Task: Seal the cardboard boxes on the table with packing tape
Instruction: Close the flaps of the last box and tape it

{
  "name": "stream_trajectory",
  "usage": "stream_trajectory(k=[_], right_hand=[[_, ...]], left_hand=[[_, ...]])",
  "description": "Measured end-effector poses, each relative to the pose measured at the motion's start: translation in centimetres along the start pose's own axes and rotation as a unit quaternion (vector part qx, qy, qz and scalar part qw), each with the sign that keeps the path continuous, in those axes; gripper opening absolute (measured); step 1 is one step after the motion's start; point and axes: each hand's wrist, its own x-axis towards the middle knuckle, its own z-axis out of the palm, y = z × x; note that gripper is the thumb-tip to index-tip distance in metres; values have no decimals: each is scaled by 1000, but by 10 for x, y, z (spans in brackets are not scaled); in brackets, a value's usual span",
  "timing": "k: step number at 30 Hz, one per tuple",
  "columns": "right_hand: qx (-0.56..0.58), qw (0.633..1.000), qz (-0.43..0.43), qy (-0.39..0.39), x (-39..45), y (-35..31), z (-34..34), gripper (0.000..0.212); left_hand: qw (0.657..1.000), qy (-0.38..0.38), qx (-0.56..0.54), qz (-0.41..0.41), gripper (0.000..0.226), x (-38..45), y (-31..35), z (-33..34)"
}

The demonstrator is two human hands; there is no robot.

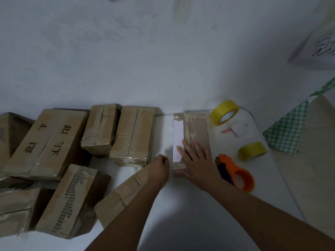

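Observation:
A small cardboard box (197, 127) with a white label on its left half lies in the middle of the white table (190, 214). My right hand (196, 160) rests flat on the box's near end, fingers spread. Just left of the box, my left hand (160, 164) is curled into a loose fist with nothing visible in it. An orange tape dispenser (235, 172) lies right of the box. Two yellow tape rolls (224, 112) (252, 151) stand further right.
Several taped cardboard boxes crowd the left side, among them two upright ones (134, 134) (100, 129) and a large one with black writing (47, 142). A flat cardboard piece (123, 196) lies under my left forearm. Green checked cloth (288, 131) hangs at the right table edge.

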Motion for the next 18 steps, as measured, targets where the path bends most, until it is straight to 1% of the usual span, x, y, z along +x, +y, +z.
stream_trajectory(k=[2,3,5,6,7,9,11,12,14,16,18], right_hand=[[1,1000,1,3,0,1,0,82],[0,1000,1,4,0,1,0,82],[-2,1000,-1,4,0,0,1,82],[-2,1000,-1,5,0,0,1,82],[0,1000,0,7,-1,0,1,81],[2,1000,2,6,-1,0,-2,80],[4,1000,3,0,-2,-1,-3,79],[5,1000,5,-1,-1,-1,-2,79],[2,1000,6,-5,0,-1,-2,82],[0,1000,1,-7,2,0,-2,86],[4,1000,-7,-8,1,1,-3,87]], left_hand=[[999,29,-7,-15,20,-7,-2,-16],[999,28,-34,-20,22,-13,-1,-22],[993,-10,-112,-28,25,-27,6,-23],[991,-29,-131,-19,27,-35,11,-20],[991,-39,-125,6,30,-42,15,-15],[994,-56,-71,53,38,-50,17,-7],[992,-99,-36,75,53,-51,11,-15],[987,-122,-13,102,55,-48,8,-21],[975,-148,49,161,49,-36,4,-33],[964,-143,131,181,43,-25,11,-42],[949,-143,201,196,43,-15,18,-45]])
